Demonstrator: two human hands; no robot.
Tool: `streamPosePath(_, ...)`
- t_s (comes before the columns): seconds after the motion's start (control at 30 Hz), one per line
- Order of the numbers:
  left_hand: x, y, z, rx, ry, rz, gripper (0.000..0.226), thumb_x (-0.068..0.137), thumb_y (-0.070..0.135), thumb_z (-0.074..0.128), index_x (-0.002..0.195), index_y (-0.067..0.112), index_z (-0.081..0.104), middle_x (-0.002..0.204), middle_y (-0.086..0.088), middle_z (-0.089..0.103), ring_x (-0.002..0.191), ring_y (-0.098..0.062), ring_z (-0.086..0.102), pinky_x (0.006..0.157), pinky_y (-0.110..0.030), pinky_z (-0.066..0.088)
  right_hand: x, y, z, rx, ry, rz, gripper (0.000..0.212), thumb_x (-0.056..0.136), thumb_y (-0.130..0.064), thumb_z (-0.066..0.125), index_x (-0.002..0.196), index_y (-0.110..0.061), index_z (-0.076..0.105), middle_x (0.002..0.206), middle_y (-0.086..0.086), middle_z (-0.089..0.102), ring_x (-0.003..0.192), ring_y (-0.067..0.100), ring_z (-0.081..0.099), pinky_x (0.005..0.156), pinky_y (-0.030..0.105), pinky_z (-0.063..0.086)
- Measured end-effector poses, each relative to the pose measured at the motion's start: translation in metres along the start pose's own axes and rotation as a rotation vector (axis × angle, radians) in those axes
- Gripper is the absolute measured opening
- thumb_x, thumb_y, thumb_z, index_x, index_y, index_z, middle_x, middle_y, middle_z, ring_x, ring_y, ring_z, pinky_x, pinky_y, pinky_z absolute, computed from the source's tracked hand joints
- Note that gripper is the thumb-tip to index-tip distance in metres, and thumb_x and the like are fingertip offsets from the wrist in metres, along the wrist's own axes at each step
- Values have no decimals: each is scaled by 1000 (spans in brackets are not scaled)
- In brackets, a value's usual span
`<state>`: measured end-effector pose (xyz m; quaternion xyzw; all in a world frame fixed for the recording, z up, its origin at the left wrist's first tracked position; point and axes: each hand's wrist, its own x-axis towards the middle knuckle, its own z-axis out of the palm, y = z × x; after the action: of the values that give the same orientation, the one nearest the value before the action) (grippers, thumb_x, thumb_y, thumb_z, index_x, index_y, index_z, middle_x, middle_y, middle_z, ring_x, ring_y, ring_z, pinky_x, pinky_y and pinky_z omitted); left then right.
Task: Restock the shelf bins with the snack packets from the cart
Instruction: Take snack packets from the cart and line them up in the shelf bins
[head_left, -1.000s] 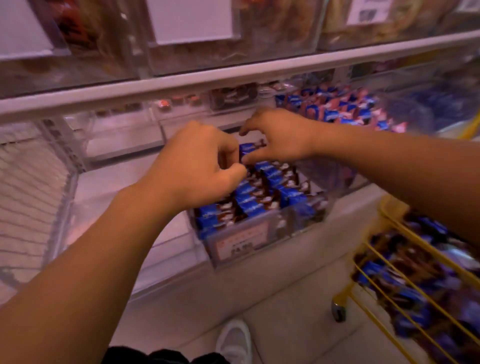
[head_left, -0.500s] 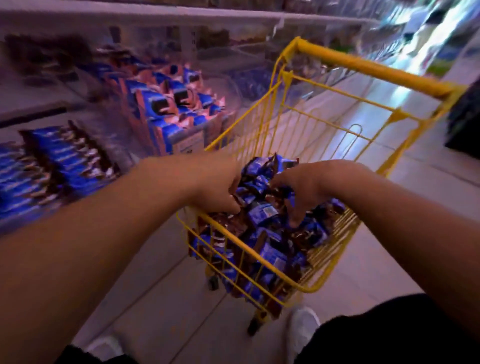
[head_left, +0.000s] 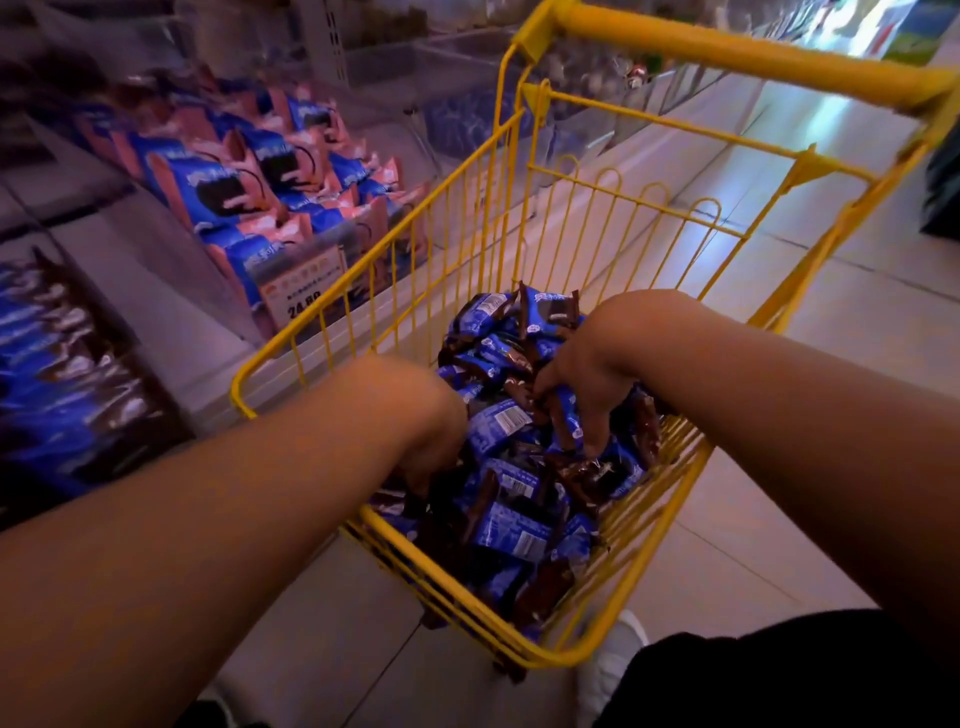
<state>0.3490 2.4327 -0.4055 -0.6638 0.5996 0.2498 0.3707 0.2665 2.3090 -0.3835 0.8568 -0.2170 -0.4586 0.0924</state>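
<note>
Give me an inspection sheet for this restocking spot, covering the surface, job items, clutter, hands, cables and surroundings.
Surface: pale tiled floor; no worktop in view.
Job's things: yellow wire cart holding a heap of blue and brown snack packets; shelf bins on the left hold blue packets, with a price label in front.
Clutter: nothing seen.
Hands: left hand reaches into the heap, fingers hidden; right hand grips packets, fingers curled.
Cables: nothing seen.
Surroundings: shop aisle, white shoe beside the cart.
</note>
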Motion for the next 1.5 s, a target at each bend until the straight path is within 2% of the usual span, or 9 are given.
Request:
streamPosePath(0.1, 2, -1, 0, 47, 40, 35, 37, 97, 26, 59, 133, 15, 58, 127, 0, 64, 92, -17, 64, 57, -20, 43, -1, -1, -2, -52, -20, 14, 72, 79, -48, 78, 141, -32, 46, 143, -2, 49, 124, 26, 49, 103, 38, 45)
streamPosePath(0.23, -10, -9, -5, -83, 184, 24, 26, 96, 21, 60, 122, 16, 63, 111, -1, 67, 70, -13, 51, 37, -7, 33, -4, -1, -2, -101, 12, 26, 57, 88, -39, 72, 140, -27, 50, 115, -6, 53, 70, 9, 45, 42, 18, 47)
streamPosePath(0.37, -22, -27, -11, -296, 386, 68, 12, 100, 26, 54, 107, 17, 58, 97, 3, 55, 80, -16, 49, 63, -24, 40, -1, -1, -3, -167, -48, 55, 70, 83, -42, 76, 145, -34, 45, 141, -5, 49, 120, 23, 53, 96, 32, 49)
streamPosePath(0.43, -25, -34, -12, -398, 473, 72, 11, 103, 26, 46, 107, 19, 54, 100, 0, 56, 80, -17, 52, 67, -31, 42, 1, -1, 1, -110, -46, 59, 59, 84, -38, 76, 138, -28, 54, 138, -2, 55, 123, 28, 55, 97, 36, 48)
streamPosePath(0.57, -29, -39, -13, -710, 600, 76, 15, 105, 22, 40, 109, 14, 52, 100, -8, 54, 78, -19, 57, 69, -41, 58, -5, 7, 4, 217, 111, 26, 12, 89, -15, 70, 100, -12, 73, 103, 7, 74, 63, 13, 69, 52, 27, 55)
streamPosePath(0.87, -42, -44, -7, -1283, 726, 100, 37, 96, -2, 41, 94, 30, 61, 93, -6, 63, 58, -22, 59, 49, -38, 59, -38, 40, 1, 1207, 566, -149, 21, 97, -31, 62, 94, -11, 65, 76, 9, 73, 58, 20, 71, 49, 26, 54)
streamPosePath(1.03, -50, -41, -6, -1871, 511, 164, 34, 101, 4, 36, 98, 21, 65, 80, -2, 67, 63, -14, 59, 47, -22, 51, -49, 39, 4, 1722, 469, -197, 25, 97, -28, 61, 106, -5, 63, 86, 16, 75, 52, 19, 67, 50, 24, 57)
streamPosePath(1.17, -55, -41, -3, -1989, 357, 266, 35, 69, 44, 79, 95, 21, 69, 85, -2, 71, 76, -18, 65, 60, -29, 54, -51, 38, 7, 1932, 427, -232, 22, 98, -29, 58, 110, -11, 61, 78, 9, 72, 46, 13, 62, 44, 19, 52)
streamPosePath(1.5, -53, -43, -3, -2023, 470, 236, 24, 74, 14, 80, 95, 20, 70, 78, 1, 70, 63, -9, 64, 53, -24, 55, -52, 39, 5, 2519, 308, -419, 12, 100, -25, 50, 101, -14, 54, 74, 3, 59, 41, 3, 45, 35, 10, 35)
